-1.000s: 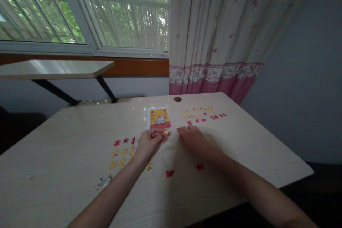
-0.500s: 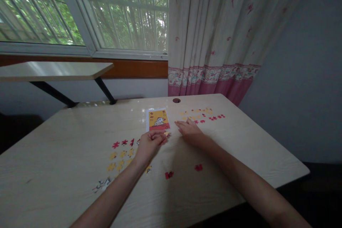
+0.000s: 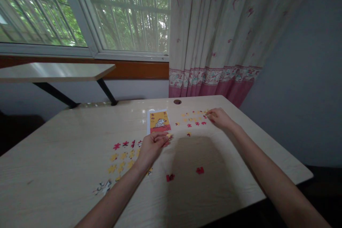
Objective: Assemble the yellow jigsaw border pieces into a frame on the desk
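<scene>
My left hand point(image 3: 153, 148) is closed in a pinch around a small yellow jigsaw puzzle piece point(image 3: 169, 136), just below the picture card point(image 3: 159, 122). The card shows a white animal on yellow and red. Farther right, my right hand point(image 3: 220, 118) reaches to the right end of the rows of yellow and red puzzle pieces point(image 3: 197, 124). Its fingertips are drawn together at the pieces there; what lies between them is too small to make out. One yellow and red piece point(image 3: 189, 134) lies between the hands.
More puzzle pieces lie in rows point(image 3: 114, 157) left of my left forearm, which hides some. A black-and-white cluster point(image 3: 103, 187) lies nearer me. Two red pieces point(image 3: 200, 170) lie at the front. A raised shelf point(image 3: 64, 71) stands at the back left, and a cable hole point(image 3: 177, 102) is at the back edge.
My right hand has moved right, from the left end of the right-hand rows to their right end, uncovering pieces. My left hand stays near the card with its piece.
</scene>
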The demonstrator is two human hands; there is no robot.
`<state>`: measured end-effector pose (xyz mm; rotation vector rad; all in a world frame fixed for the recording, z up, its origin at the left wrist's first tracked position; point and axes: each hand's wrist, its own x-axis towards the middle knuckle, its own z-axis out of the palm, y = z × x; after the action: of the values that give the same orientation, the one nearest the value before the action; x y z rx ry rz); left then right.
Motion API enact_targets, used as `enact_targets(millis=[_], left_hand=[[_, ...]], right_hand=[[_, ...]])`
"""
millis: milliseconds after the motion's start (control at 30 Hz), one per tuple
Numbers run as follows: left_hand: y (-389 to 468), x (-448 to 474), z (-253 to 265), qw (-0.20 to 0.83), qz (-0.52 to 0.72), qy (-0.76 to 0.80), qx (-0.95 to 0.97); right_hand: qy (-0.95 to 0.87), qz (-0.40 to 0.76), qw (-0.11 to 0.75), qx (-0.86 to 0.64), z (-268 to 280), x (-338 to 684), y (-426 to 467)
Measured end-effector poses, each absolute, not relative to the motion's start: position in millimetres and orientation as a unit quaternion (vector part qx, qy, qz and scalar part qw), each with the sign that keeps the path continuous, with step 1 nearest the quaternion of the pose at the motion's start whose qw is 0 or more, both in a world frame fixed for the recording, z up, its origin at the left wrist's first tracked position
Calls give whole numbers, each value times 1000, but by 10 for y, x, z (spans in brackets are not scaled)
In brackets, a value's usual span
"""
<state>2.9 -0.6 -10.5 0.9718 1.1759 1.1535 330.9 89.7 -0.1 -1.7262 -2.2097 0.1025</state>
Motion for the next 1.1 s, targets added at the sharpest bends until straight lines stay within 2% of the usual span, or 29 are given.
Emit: enact_targets(millis=[300, 467, 767, 1100], left_hand=[[-4, 26, -120, 588, 502, 496, 396], [-12, 20, -94, 583, 503, 500, 396], [-9, 36, -99, 595, 509, 488, 386], [0, 17, -86, 597, 504, 501, 373]], right_hand=[[-823, 57, 156, -543, 85, 2962, 1212], [-808, 51, 184, -558, 161, 2856, 1353], [-774, 28, 216, -594, -78, 3512, 1064], [-667, -51, 236, -705, -435, 4511, 864]])
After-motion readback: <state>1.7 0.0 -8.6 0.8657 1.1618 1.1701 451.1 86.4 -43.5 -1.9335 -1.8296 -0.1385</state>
